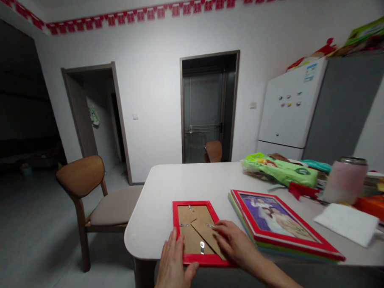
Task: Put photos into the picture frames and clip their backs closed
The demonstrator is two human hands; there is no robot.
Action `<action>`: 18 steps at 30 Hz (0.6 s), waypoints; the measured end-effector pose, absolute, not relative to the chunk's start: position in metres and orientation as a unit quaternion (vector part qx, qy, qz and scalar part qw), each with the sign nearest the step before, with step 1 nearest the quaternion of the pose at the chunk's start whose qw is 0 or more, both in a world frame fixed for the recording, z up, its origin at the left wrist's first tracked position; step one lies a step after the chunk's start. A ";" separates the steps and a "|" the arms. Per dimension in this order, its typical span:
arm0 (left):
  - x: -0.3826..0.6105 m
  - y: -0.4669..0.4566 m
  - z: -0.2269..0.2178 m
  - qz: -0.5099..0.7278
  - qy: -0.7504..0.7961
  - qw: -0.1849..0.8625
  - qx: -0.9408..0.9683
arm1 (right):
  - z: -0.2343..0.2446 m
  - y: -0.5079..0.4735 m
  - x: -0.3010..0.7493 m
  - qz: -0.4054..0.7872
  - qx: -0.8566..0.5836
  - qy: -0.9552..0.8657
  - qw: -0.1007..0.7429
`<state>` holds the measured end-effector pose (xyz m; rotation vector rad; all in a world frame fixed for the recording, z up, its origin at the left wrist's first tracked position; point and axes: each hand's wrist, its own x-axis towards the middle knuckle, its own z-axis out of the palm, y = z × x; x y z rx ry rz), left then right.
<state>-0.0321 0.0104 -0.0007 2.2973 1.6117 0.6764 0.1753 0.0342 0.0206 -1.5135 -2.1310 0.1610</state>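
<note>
A red picture frame (182, 208) lies face down near the front edge of the white table (193, 178), showing its brown backing board, metal clips and stand flap. My left hand (173, 268) rests at the frame's lower left corner, fingers flat along the red border, thumb on the bottom edge. My right hand (236, 244) lies on the backing board at the frame's right side, fingers stretched toward a clip. Neither hand grips anything.
A stack of frames (284, 225) with a photo on top lies right of the hands. Farther right are a green package (280, 167), a pink jar (344, 179), white paper (348, 222) and clutter. A wooden chair (92, 195) stands at left; a white fridge (289, 110) stands behind.
</note>
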 end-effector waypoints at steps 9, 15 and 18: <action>-0.032 0.026 0.004 0.269 0.477 0.201 0.813 | 0.028 0.084 0.172 0.025 -0.659 -0.734 0.160; -0.038 0.027 0.002 0.273 0.465 0.229 0.810 | 0.024 0.070 0.170 0.025 -0.592 -0.782 0.193; -0.039 0.028 0.000 0.278 0.469 0.228 0.807 | 0.021 0.064 0.170 0.079 -0.510 -0.830 0.213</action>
